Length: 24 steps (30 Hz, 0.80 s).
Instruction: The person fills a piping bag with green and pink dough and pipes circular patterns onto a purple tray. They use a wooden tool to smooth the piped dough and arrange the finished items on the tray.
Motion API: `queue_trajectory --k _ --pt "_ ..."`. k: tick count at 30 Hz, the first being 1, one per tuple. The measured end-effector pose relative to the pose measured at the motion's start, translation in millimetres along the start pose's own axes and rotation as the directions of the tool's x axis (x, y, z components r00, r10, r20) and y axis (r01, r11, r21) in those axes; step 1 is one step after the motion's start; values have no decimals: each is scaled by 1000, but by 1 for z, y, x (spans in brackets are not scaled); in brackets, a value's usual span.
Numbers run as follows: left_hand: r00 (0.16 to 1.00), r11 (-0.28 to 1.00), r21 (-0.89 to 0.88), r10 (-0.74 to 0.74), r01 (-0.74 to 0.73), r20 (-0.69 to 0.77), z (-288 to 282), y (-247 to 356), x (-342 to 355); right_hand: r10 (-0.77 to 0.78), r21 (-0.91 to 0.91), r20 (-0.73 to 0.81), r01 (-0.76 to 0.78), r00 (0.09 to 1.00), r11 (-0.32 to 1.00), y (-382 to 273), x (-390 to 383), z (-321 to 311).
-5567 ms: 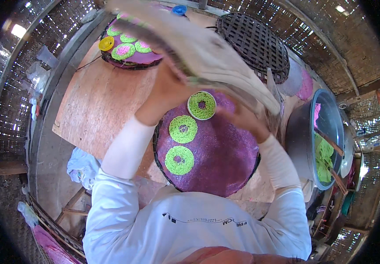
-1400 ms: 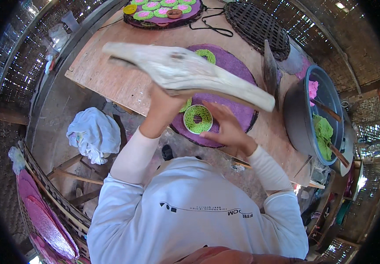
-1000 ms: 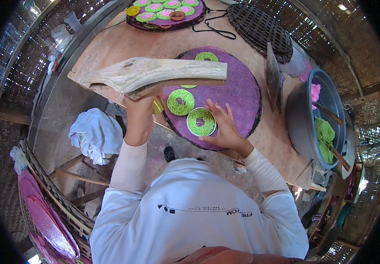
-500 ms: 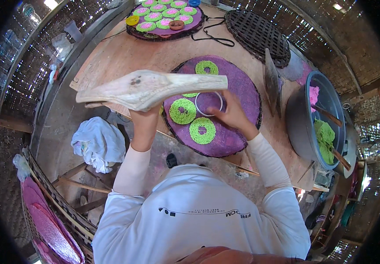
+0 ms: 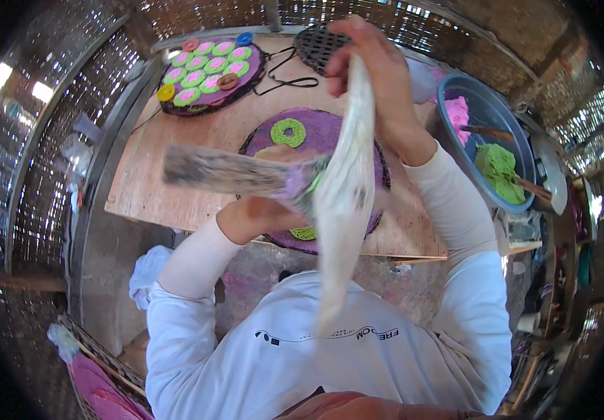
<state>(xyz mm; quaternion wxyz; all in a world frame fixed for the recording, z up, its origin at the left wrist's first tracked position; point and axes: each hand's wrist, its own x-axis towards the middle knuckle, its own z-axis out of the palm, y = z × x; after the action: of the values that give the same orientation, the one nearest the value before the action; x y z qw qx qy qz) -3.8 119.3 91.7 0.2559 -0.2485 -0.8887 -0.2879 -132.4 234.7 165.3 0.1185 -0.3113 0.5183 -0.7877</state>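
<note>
A hand-held wooden press fills the middle of the view: a long pale lever (image 5: 347,189) crosses a darker wooden piece (image 5: 225,171), with a smear of green and pink dough where they meet. My left hand (image 5: 263,213) is closed round the press from beneath, mostly hidden by it. At the lever's far end my right hand (image 5: 379,70) curls its fingers round the tip. Below lies a round purple mat (image 5: 316,122) with a dark rim, partly covered by the press. On it sits a green noodle-like dough ring (image 5: 288,131); other green rings are mostly hidden.
A second purple mat (image 5: 256,80) at the far left bears several green rings with pink centres and small coloured rings. A dark woven tray (image 5: 316,49) lies at the back. On the right, a blue-rimmed tub (image 5: 487,98) holds pink dough (image 5: 457,115), green dough (image 5: 494,168) and wooden paddles.
The press has turned from lying crosswise to pointing away from me, lever uppermost. My right hand has left the white hoop on the mat and risen to the lever's far end.
</note>
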Motion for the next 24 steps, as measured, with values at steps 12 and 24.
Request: queue_trajectory --k 12,24 --pt "802 990 35 -131 137 583 -38 18 19 -202 -586 526 524 826 618 -53 -105 3" --pt "992 464 -878 -94 118 83 63 1 8 -711 -402 -617 641 338 653 -40 -79 -130"
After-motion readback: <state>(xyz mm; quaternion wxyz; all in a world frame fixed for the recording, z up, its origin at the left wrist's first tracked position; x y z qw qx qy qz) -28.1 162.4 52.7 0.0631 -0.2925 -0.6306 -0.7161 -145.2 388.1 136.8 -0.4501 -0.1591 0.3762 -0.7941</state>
